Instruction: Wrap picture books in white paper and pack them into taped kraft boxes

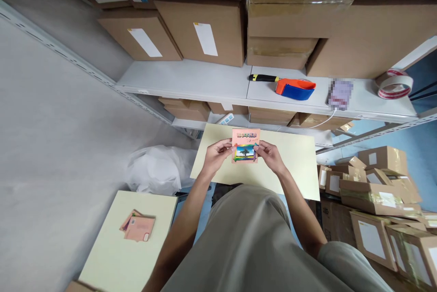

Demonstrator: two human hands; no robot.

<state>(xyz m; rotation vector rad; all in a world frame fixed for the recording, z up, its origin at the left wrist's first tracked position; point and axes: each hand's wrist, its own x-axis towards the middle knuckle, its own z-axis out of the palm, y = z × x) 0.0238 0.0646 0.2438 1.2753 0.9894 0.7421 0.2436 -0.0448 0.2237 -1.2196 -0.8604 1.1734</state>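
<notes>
A small pink booklet with a tree picture on its cover is held upright over the pale yellow table. My left hand pinches its left edge, thumb on the front. My right hand grips the right edge in the same way, its thumb over the corner of the picture. Both hands are closed on the booklet, and the fingers behind it are hidden. More pink booklets lie in a loose pile on a second pale table at the lower left.
On the shelf ahead lie a black-and-yellow handled tool, an orange-and-blue strap-like item, a phone on a white cable and a tape roll. Cardboard boxes are heaped at right. A white bag sits left.
</notes>
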